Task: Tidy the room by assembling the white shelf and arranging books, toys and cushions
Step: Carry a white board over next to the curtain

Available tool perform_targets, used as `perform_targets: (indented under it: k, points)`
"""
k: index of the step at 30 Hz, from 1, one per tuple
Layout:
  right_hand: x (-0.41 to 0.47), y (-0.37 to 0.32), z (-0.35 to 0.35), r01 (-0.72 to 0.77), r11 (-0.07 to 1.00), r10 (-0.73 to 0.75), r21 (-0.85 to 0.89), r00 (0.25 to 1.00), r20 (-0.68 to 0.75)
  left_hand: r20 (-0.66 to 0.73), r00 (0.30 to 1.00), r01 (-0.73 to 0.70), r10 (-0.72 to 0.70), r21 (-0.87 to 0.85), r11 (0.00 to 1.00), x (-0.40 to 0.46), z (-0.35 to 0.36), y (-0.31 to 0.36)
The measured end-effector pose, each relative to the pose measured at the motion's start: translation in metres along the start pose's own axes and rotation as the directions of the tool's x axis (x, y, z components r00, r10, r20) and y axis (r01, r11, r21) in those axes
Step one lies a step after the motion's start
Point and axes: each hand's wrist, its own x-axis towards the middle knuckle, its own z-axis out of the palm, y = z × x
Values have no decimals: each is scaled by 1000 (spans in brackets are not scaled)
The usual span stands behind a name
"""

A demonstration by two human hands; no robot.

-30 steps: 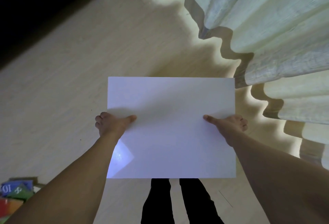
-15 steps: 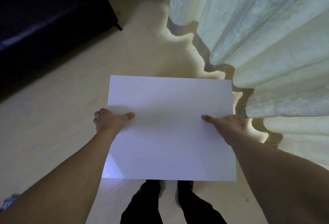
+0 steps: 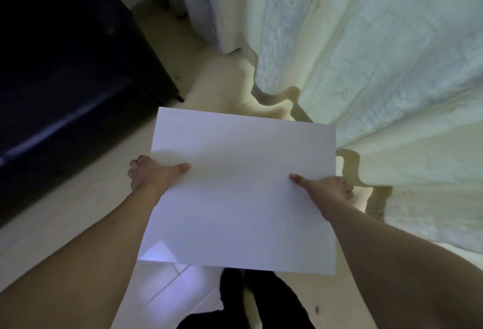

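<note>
1. No readable writing or brand anywhere here; the white panel [image 3: 243, 192] is totally plain on its top face, just a pale bluish glare patch near its lower left corner

2. One panel, two hands. The left hand [image 3: 154, 175] grips the panel's left edge, thumb lying flat on top and the fingers curled under and round the edge. The right hand [image 3: 326, 188] does the same on the right edge, thumb on top pointing inward, fingers wrapped underneath. The hands sit well apart, one per side

3. The panel is held up in the air roughly flat, in front of the person's body, above the pale wood-look floor [image 3: 91, 198]. Its far right corner is just beside the curtain [image 3: 366, 67] hem, can't tell if it actually touches

4. Compared with a second ago: the grip looks the same, but the view has swung. The dark piece of furniture [image 3: 65, 80] now fills the whole upper left, where before only a sliver showed. The curtain looms much bigger on the right. The colourful stack of stuff that sat in the bottom left corner is out of shot now

5. Also in view: one pair of dark trouser legs [image 3: 261, 302] below the panel's near edge, and a bluish light reflection on the floor beside them
</note>
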Motion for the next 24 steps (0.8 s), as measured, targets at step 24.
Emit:
perform_targets:
  k: [24]
  points:
    - [106, -252, 27, -164, 977, 170, 138, 985, -33, 143, 974, -188, 176, 78, 979, 281, -16, 208]
